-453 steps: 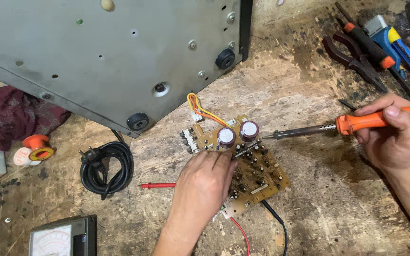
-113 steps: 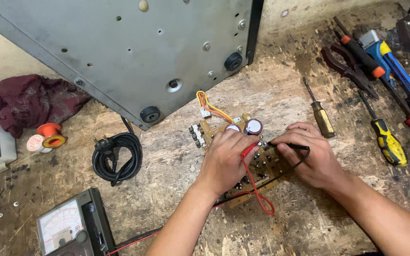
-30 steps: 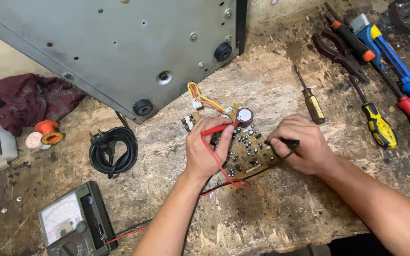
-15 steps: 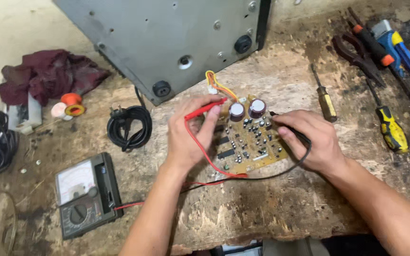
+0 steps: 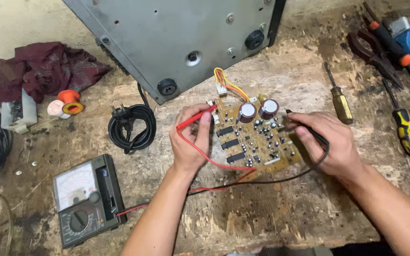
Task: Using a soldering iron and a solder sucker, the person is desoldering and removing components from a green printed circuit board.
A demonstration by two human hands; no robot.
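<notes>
Two probes are pinched in closed fingers: the left hand [image 5: 191, 142] grips the red probe [image 5: 196, 117], its tip at the left edge of the circuit board [image 5: 255, 140]; the right hand [image 5: 330, 142] grips the black probe [image 5: 304, 124], apparently touching beside the tall capacitors [image 5: 258, 110]. Steady tips on single joints would read best. Open bench lies below both wrists; the screwdriver [image 5: 338, 97] sits near the right knuckles, the analogue meter [image 5: 85, 199] down-left.

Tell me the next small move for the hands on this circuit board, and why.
Probably glance at the analog multimeter. The left hand holds the red probe at the circuit board edge, and the right hand holds the black probe beside the capacitors, so both leads seem placed for a reading.
</notes>
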